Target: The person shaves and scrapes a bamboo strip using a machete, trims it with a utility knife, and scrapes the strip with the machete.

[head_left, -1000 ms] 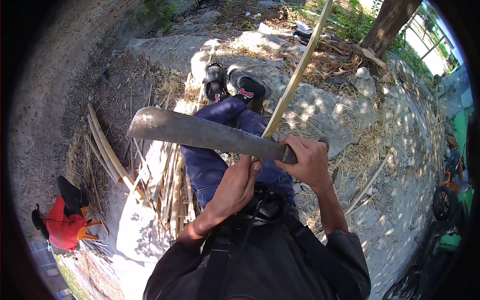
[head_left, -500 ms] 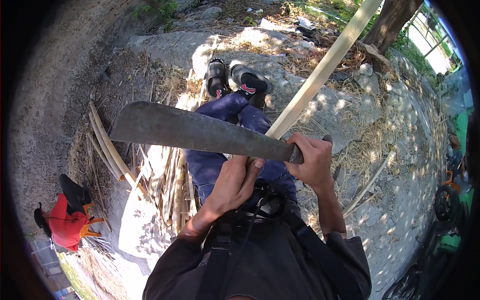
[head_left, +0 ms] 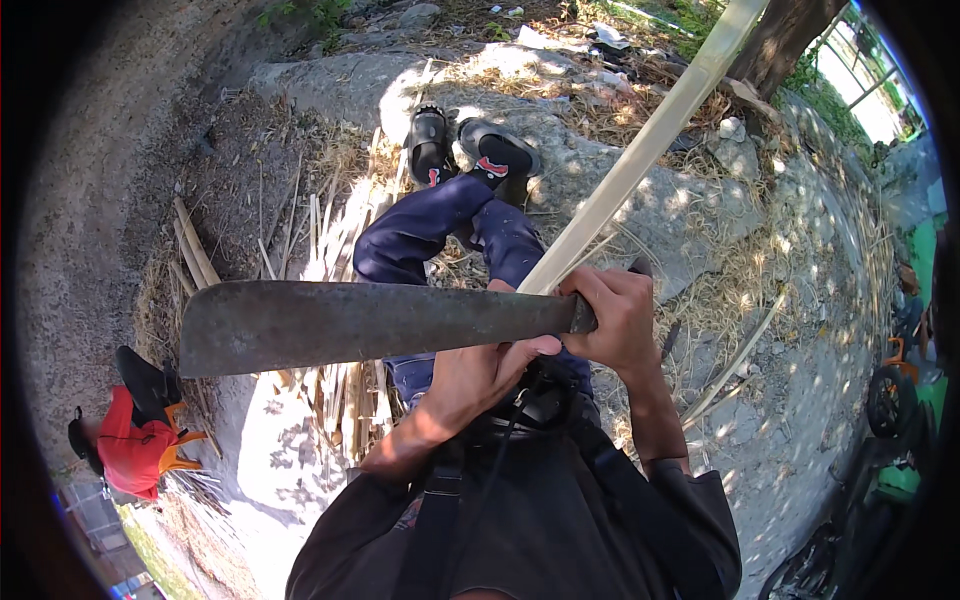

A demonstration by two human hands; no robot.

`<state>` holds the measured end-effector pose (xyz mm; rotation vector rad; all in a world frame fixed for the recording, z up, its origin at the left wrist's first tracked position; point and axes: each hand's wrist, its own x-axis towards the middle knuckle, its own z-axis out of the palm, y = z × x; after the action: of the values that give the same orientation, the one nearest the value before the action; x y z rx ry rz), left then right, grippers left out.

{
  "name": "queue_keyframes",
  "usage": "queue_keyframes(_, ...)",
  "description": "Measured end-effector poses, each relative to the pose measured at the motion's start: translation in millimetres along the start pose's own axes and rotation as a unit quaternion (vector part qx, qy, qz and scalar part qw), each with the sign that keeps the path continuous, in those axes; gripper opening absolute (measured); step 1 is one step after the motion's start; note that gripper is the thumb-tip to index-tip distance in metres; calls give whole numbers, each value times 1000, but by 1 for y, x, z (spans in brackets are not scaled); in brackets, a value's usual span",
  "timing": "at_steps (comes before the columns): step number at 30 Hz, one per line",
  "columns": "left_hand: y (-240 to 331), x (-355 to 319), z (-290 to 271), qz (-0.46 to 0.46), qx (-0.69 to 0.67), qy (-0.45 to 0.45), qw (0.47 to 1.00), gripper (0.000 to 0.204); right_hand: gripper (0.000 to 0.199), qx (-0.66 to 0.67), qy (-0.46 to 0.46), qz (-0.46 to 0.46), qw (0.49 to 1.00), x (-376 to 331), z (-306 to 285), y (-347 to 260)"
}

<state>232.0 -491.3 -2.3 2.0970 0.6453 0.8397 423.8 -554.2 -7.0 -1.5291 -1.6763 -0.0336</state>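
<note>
My right hand (head_left: 622, 318) is closed around the handle of a long, dark, worn machete (head_left: 370, 325), whose blade points left across my lap. Just below the blade, my left hand (head_left: 485, 375) grips the near end of a pale split bamboo strip (head_left: 640, 155). The strip slants up and away to the upper right, and the blade's edge meets it close to my hands. Beyond the blade, my legs in blue trousers (head_left: 430, 230) stretch forward, ending in black sandals (head_left: 470, 150).
Cut bamboo slivers (head_left: 335, 400) lie heaped on the ground by my left leg, with more sticks (head_left: 195, 250) further left. A red and orange object (head_left: 130, 450) sits at lower left. A tree trunk (head_left: 780, 40) stands at upper right; a wheeled vehicle (head_left: 890, 400) is at the right.
The bamboo strip has swung to lean further right. The machete blade has levelled out and slid along the strip toward my hands. Both hands kept their grip.
</note>
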Motion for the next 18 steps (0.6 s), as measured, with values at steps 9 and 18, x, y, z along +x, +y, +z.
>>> queue_keyframes(9, -5, 0, -2, 59, -2, 32, 998, 24, 20, 1, -38, 9, 999, 0, 1, 0)
queue_keyframes(18, -14, -21, 5, 167, 327, 43, 929, 12, 36, 0, -49, 3, 999, -1, -3, -3)
